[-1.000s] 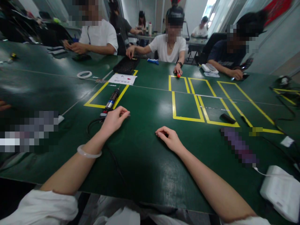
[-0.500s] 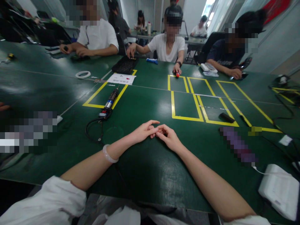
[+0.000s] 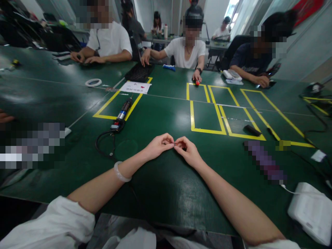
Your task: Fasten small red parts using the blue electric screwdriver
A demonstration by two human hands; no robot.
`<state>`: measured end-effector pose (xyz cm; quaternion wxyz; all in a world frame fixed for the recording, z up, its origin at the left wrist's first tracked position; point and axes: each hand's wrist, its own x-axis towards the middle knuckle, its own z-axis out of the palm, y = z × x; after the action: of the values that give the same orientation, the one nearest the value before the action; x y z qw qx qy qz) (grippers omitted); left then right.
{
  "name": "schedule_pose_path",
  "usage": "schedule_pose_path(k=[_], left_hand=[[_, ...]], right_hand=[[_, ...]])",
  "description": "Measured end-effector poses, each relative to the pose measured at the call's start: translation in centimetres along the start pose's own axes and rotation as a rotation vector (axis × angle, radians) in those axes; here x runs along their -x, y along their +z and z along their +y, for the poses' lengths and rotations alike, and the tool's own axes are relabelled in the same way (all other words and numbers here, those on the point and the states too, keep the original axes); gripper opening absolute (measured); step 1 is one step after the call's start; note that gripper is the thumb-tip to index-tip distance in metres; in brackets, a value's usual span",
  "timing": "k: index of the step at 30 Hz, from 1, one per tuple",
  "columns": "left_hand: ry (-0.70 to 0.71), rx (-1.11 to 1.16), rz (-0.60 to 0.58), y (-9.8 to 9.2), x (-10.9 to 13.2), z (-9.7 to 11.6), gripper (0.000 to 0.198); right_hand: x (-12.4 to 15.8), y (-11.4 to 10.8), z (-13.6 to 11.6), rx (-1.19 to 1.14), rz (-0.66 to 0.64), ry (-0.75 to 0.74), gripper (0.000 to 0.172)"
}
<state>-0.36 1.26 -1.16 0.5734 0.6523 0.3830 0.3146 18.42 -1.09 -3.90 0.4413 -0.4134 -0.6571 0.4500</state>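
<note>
My left hand (image 3: 161, 144) and my right hand (image 3: 186, 148) meet at the fingertips above the green table (image 3: 160, 193). Both are closed in a pinch, thumbs against forefingers. A tiny dark thing may lie between the fingertips, too small to make out. A pale bracelet (image 3: 121, 172) circles my left wrist. Left of my hands lies a black electric screwdriver (image 3: 123, 112) with a blue band, its cable curling toward me. Yellow tape frames (image 3: 207, 131) are stuck on the table beyond my right hand.
A white power bank (image 3: 310, 211) sits at the right edge, a black object (image 3: 252, 130) near the tape. Farther off are a paper sheet (image 3: 136, 87), a tape roll (image 3: 93, 82) and a black mat (image 3: 138, 72). Across the table, a person's hand (image 3: 197, 76) touches a small red object (image 3: 197, 83).
My left fingers, stretched out and overlapping my right fingertips before, have curled into a pinch. My right hand has hardly moved. The view has shifted slightly.
</note>
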Motion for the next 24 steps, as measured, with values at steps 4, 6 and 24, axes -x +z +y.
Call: schedule_pose_path(k=[4, 6, 24], left_hand=[[0.039, -0.061, 0.020, 0.1, 0.1, 0.0, 0.021], [0.064, -0.097, 0.030, 0.1, 0.2, 0.0, 0.018], [0.237, -0.855, 0.286, -6.5, 1.0, 1.8, 0.031]], right_hand=[[0.0, 0.0, -0.2, 0.037, 0.017, -0.016, 0.016], [0.0, 0.0, -0.1, 0.060, 0.018, -0.031, 0.015], [0.1, -0.2, 0.1, 0.138, -0.006, -0.036, 0.014]])
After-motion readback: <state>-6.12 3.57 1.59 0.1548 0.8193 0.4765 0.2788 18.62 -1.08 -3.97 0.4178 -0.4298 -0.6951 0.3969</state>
